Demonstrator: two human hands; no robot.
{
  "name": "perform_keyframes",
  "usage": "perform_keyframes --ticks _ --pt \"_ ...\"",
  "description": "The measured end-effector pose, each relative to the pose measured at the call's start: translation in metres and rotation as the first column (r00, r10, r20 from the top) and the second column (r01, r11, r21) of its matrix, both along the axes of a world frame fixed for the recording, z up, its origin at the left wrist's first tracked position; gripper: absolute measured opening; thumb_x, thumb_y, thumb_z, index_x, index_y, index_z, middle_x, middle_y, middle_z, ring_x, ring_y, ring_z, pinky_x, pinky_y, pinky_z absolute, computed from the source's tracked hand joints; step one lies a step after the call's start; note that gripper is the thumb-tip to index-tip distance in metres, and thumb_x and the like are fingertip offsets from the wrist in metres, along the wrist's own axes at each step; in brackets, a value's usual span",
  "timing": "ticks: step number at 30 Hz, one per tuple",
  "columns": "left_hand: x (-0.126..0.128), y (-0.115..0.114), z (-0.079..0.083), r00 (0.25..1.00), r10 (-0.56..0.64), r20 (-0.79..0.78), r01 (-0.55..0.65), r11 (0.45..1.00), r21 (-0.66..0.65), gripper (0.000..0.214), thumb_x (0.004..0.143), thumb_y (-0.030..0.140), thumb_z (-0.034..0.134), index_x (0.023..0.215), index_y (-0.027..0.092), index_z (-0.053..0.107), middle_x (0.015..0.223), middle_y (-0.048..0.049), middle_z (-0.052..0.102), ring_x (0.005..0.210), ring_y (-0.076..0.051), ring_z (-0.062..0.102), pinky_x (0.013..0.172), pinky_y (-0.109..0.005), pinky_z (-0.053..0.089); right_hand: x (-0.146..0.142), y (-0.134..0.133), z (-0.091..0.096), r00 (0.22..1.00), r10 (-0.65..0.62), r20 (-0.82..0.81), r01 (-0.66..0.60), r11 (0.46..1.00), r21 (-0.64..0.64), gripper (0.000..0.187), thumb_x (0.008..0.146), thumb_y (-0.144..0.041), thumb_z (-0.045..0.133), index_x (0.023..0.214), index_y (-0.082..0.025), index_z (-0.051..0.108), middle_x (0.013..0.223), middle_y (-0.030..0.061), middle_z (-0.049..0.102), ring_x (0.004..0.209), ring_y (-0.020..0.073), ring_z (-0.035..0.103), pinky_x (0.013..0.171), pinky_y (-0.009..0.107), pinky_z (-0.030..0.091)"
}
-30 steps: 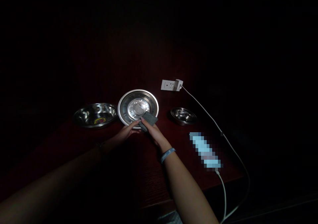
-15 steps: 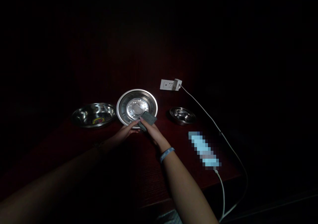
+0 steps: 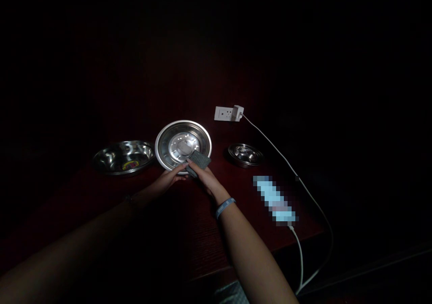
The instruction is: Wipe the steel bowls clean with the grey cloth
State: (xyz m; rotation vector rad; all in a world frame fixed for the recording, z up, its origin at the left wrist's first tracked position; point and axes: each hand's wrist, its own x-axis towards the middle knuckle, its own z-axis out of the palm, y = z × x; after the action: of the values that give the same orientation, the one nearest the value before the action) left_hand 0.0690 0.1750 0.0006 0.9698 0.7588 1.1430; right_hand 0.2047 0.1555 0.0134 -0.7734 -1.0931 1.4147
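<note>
Nothing shifted | right hand (image 3: 206,181) pinches cloth (image 3: 199,161) in plate (image 3: 170,137) | left hand (image 3: 168,181) holds rim

On the dark red desk (image 3: 202,232), the left hand (image 3: 167,181) grips the near rim of a steel plate (image 3: 183,145) while the right hand (image 3: 206,179) presses a grey cloth (image 3: 198,162) onto it. A steel bowl (image 3: 123,157) sits just left, a smaller dish (image 3: 245,154) to the right.

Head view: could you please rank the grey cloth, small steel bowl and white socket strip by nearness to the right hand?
1. Grey cloth, held in the right hand.
2. Small steel bowl, to its right.
3. White socket strip, farther back.
</note>
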Motion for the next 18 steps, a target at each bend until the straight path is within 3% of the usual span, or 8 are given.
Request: perform_keyframes --ticks 9,18 --pt "0.0005 0.0011 -0.0006 0.999 0.04 -0.011 -0.04 0.999 -0.006 0.026 0.065 0.026 0.078 0.085 0.013 0.068 0.079 -0.0057 0.07 0.067 -0.016 0.063 0.061 -0.027 0.05 -0.0003 0.0013 -0.0025 0.999 -0.027 0.024 0.028 1.0 -0.014 0.04 0.069 -0.042 0.075 0.102 -0.021 0.067 0.099 0.0001 0.071 0.093 0.0152 0.065 0.098 0.033 0.046" --pt "-0.0003 0.0002 -0.0021 1.0 -0.005 -0.016 0.006 0.999 0.039 0.032 0.063 0.033 0.08 0.084 0.012 0.068 0.076 -0.0052 0.07 0.063 -0.014 0.062 0.061 -0.026 0.05 -0.002 -0.0046 0.0007 1.0 0.006 -0.005 -0.006 1.0 -0.023 0.043 0.074 -0.046 0.072 0.107 -0.019 0.066 0.101 0.0022 0.071 0.091 0.0152 0.065 0.094 0.032 0.048"
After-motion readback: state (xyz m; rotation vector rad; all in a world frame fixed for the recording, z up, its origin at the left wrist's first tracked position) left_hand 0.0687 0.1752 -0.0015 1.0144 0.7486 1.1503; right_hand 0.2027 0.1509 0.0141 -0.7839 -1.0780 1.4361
